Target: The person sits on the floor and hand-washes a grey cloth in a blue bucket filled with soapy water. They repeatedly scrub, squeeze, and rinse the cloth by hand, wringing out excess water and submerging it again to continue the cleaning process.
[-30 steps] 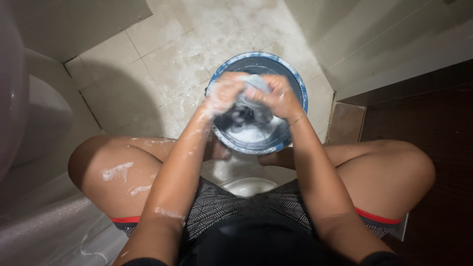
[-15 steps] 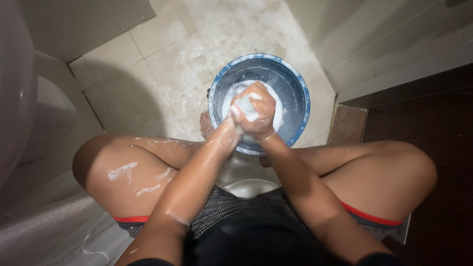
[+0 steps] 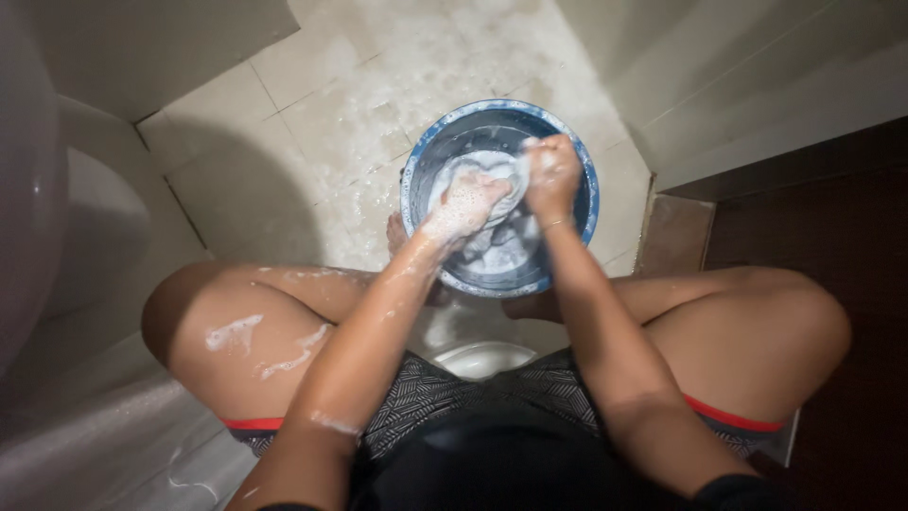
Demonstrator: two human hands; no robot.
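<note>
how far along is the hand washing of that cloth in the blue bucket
Done: the pale cloth is wet and well lathered, with suds in the blue bucket and on the tiled floor. In hand: the left hand and right hand both grip the cloth over the bucket, foam on the wrists. Left: rinsing and wringing, most likely; the cloth is soapy and the water in the bucket is foamy.

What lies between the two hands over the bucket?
In the head view, a soapy pale cloth bridges the left hand and right hand, above the blue bucket.
</note>
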